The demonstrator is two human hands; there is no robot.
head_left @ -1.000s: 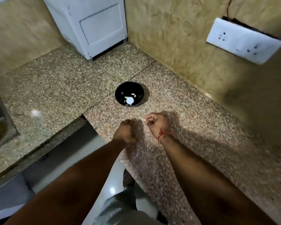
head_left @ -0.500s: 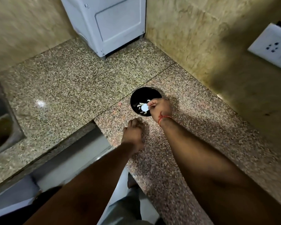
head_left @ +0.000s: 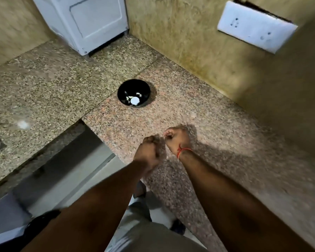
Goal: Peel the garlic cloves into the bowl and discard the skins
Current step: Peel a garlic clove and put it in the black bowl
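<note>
The bowl (head_left: 134,86) is black, holding white garlic pieces (head_left: 135,100); the counter (head_left: 189,115) is speckled pinkish-brown granite; a red thread (head_left: 183,151) circles one wrist.

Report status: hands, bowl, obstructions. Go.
Left hand and right hand curled, close together near the counter edge; contents not visible. Black bowl beyond them holds pale pieces. Nothing between hands and bowl.

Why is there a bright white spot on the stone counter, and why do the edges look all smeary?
In the head view, the white spot is glare from a light on the shiny speckled granite counter. The edges smear from motion blur, plain on the white wall socket plate. The curled left hand and right hand cast dark shadows to their right.
</note>
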